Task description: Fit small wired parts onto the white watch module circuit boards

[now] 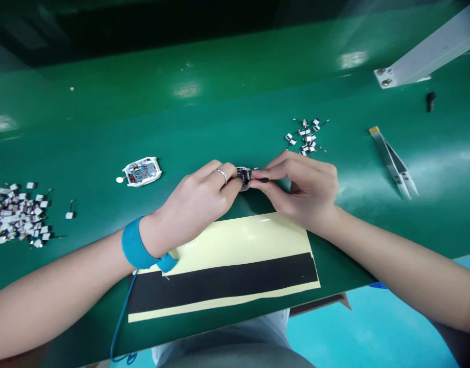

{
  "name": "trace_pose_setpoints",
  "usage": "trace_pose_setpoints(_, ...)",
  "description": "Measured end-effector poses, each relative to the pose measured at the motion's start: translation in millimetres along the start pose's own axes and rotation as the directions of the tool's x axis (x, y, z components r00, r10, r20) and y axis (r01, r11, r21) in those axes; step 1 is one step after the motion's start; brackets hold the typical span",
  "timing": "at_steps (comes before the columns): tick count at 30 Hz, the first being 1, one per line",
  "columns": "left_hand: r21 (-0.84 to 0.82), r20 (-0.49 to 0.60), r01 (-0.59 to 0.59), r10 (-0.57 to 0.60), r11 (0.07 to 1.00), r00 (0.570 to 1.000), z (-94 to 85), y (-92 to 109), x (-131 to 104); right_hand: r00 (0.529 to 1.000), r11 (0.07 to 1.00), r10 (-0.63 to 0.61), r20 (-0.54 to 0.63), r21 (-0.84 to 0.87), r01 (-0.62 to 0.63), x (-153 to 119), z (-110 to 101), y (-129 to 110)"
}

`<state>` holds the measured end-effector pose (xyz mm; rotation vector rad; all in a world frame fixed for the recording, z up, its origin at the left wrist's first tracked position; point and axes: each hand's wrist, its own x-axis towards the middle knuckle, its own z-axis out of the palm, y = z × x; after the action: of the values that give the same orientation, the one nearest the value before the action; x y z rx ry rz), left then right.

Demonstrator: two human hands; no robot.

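Note:
Near the middle of the view, my left hand (202,197) grips the left side of a small watch-like casing (243,178) with dark electronics inside. A ring and a blue wrist strap (135,243) with a cord are on that hand and arm. My right hand (301,186) is closed in a pinch at the casing's right side, its fingertips on a small black piece (262,179). The fingers of both hands partly cover the casing. To the left lies a second white casing (143,171) with a blue circuit board showing and a round white disc on a wire.
Many small white-and-black parts (18,214) are heaped at the far left. A smaller cluster (307,137) lies behind my right hand. Tweezers (394,163) and a white metal bracket (430,53) are at the right. A yellow sheet with a black strip (223,281) lies nearest me.

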<state>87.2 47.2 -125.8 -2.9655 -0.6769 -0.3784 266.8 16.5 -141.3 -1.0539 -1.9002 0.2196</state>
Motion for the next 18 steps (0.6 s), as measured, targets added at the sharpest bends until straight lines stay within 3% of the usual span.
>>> trace_pose_setpoints(10,-0.018,-0.072,-0.010,0.009,1.000,0.997,2.7,-1.6,-0.2,1.000,0.999,-0.004,0.009,0.043,0.004,-0.1,4.9,5.0)
trace_pose_setpoints(15,-0.054,-0.053,0.012,-0.014,0.998,0.998,4.8,-2.6,-2.3,0.999,0.998,-0.011,0.047,0.066,0.008,0.3,7.3,4.9)
trace_pose_setpoints(18,-0.091,-0.059,0.040,-0.045,0.995,0.997,4.7,0.8,-3.3,0.989,0.975,0.140,0.046,0.167,-0.146,2.3,6.3,6.5)
